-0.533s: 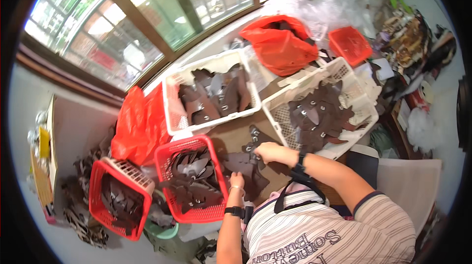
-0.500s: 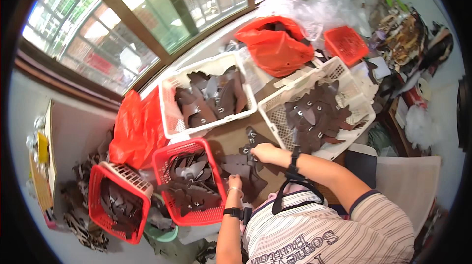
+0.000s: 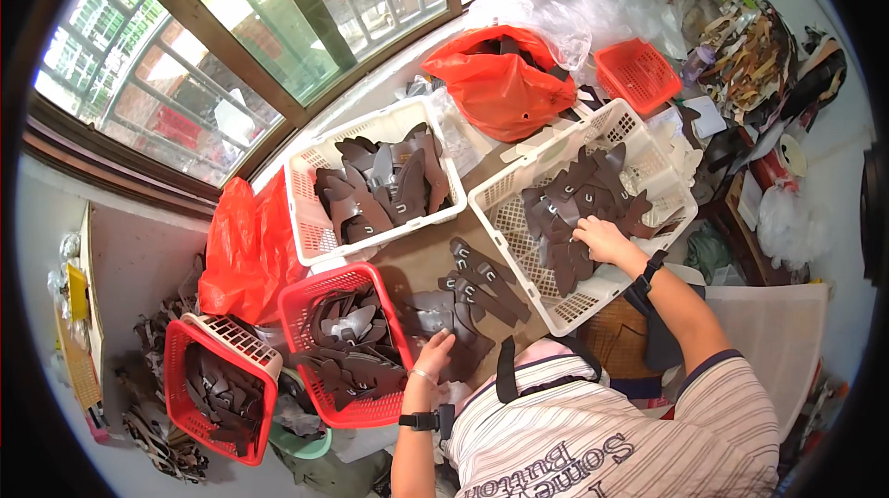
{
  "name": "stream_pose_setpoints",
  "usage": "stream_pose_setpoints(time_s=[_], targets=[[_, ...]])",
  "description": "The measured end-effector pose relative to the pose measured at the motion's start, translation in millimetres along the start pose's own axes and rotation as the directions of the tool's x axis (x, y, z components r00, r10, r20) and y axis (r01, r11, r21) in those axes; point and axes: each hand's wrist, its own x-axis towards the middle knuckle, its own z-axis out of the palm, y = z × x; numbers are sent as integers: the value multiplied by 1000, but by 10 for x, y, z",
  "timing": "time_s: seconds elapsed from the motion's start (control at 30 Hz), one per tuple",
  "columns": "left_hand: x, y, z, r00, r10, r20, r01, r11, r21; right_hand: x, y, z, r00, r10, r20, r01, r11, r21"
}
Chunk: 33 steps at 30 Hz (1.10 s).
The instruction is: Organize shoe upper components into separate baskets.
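My right hand reaches into the right white basket, its fingers pinched at a dark brown cut piece of leather-like sheet with a small metal buckle. Several similar pieces lie heaped around it. My left hand is at the near edge of the table with its fingers drawn together, beside larger smooth brown pieces; what is between the fingers is hidden. Between the hands, several narrow strips with buckles lie side by side on the brown tabletop.
Another white basket of brown pieces stands near the window. Red baskets of pieces stand at the left, beside a red plastic bag. Toward the back are an open red bag, a small red basket and scrap strips.
My right hand has moved from the strips on the table to the pieces in the right white basket, leaving the strips lying there. My left hand has shifted slightly left and nearer.
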Motion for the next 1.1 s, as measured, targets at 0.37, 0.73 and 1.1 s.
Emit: stream_pose_setpoints(time_s=[0.37,0.73,1.1], targets=[[-1050,518,124,866,499,-29,-497,854,-155,-393,-374,-747,981,-182,-72,188,979,78],[-2558,1436,928,187,976,110,-771,77,632,-565,-2109,-1982,423,-647,-635,802,593,-69],[-2781,1187,829,121,989,90,-769,36,639,-554,-2574,-1976,267,-664,-698,857,495,-143]])
